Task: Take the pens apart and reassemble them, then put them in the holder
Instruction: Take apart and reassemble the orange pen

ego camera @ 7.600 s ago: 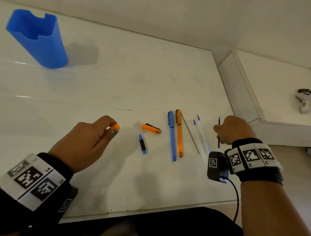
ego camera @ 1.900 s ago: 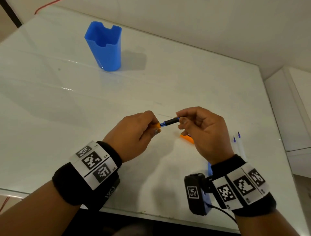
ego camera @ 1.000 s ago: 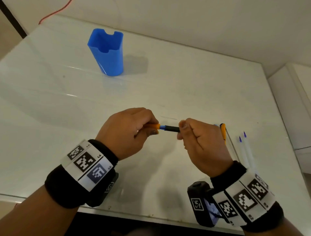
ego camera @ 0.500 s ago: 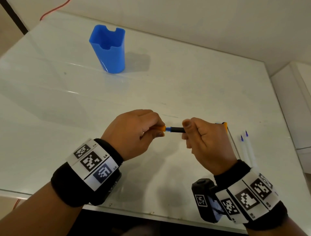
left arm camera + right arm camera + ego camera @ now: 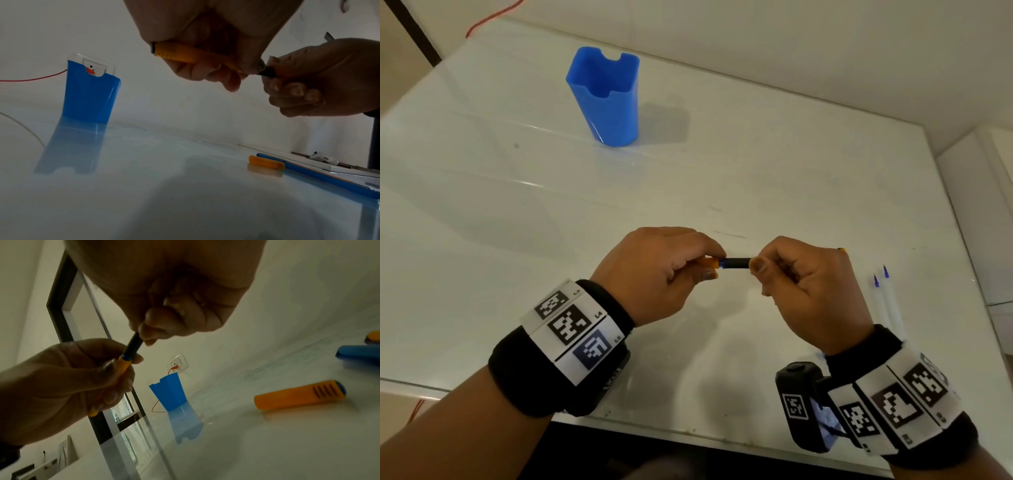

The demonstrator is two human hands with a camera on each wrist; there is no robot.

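Held above the table point(image 5: 756, 164), the left hand point(image 5: 654, 274) grips the orange cap point(image 5: 185, 54) while the right hand point(image 5: 804, 287) pinches the black tip point(image 5: 736, 262), aligned end-to-end, likely for joining. The holder point(image 5: 606, 99) stands well apart.

Around the white bench

The bench point(image 5: 756, 154) is white and shiny. A red wire point(image 5: 493, 15) runs by its far left corner to a white wall socket point(image 5: 178, 364), where its red plug sits. A dark frame point(image 5: 59, 293) stands by the wall. A small white gadget point(image 5: 324, 158) lies on a lower white shelf point(image 5: 996, 219) next to the bench.
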